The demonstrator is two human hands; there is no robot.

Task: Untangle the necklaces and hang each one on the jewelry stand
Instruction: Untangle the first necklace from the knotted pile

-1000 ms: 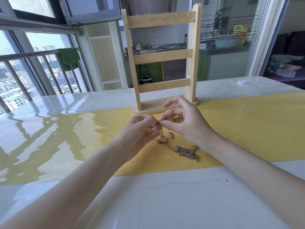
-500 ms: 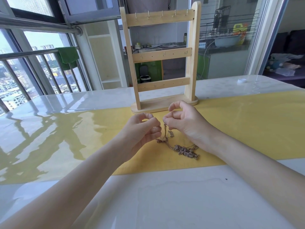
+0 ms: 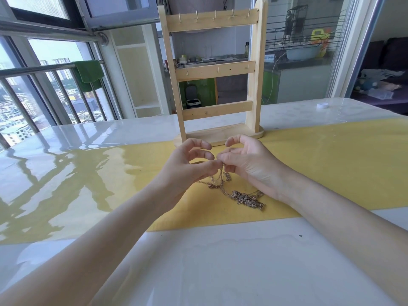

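Observation:
A tangle of thin gold necklaces (image 3: 245, 197) lies on the yellow mat (image 3: 331, 164), with strands rising to my fingertips. My left hand (image 3: 187, 166) and my right hand (image 3: 249, 164) meet just above the mat, each pinching the raised chain at the same spot, the other fingers curled loosely. The wooden jewelry stand (image 3: 216, 69) is upright just behind my hands, with three crossbars carrying small hooks. Nothing hangs on the hooks.
The glossy white table (image 3: 220, 261) carries the mat. A small white cap (image 3: 322, 105) sits at the far right of the table. A railing with a green cloth (image 3: 88, 71) is beyond the table's left edge.
My hands drew apart half a second ago and have come back together on the chain. The pile on the mat has barely shifted.

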